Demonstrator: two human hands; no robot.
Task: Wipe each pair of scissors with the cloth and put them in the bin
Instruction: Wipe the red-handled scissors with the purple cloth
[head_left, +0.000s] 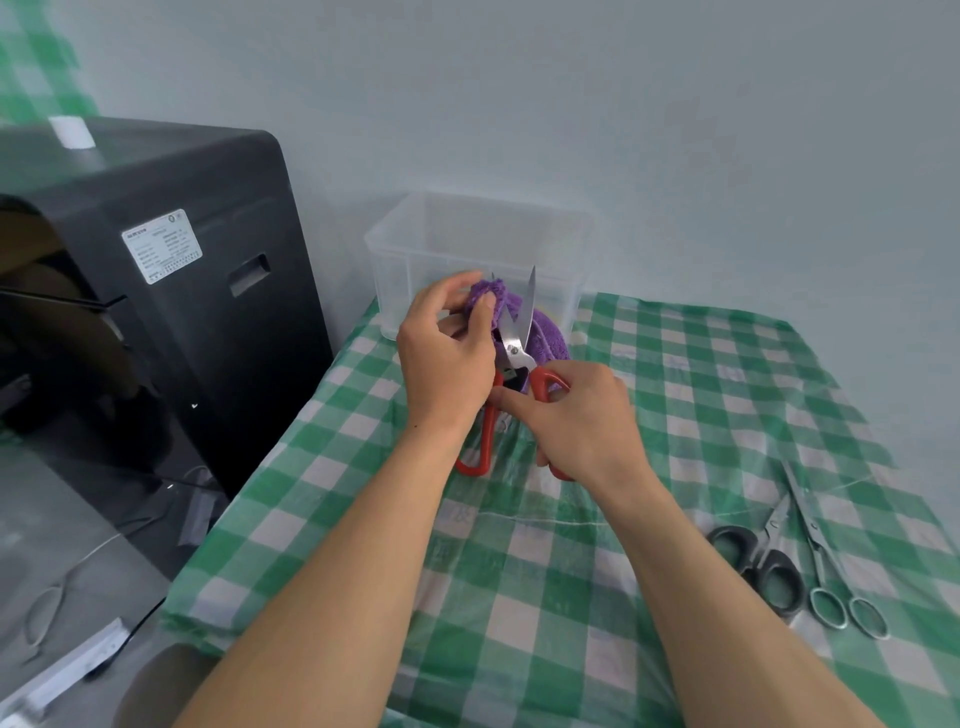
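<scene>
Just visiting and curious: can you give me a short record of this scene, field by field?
Left hand: pinches purple cloth against one blade
Right hand: grips red scissors by a handle, blades open
Bin: clear, behind the hands, on the table
Waiting: black-handled scissors and metal scissors, on the table's right

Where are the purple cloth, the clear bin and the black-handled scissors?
purple cloth (548, 340), head view, on the fold right of the blade.
clear bin (410, 270), head view, on its front wall.
black-handled scissors (777, 557), head view, on a handle ring.
</scene>
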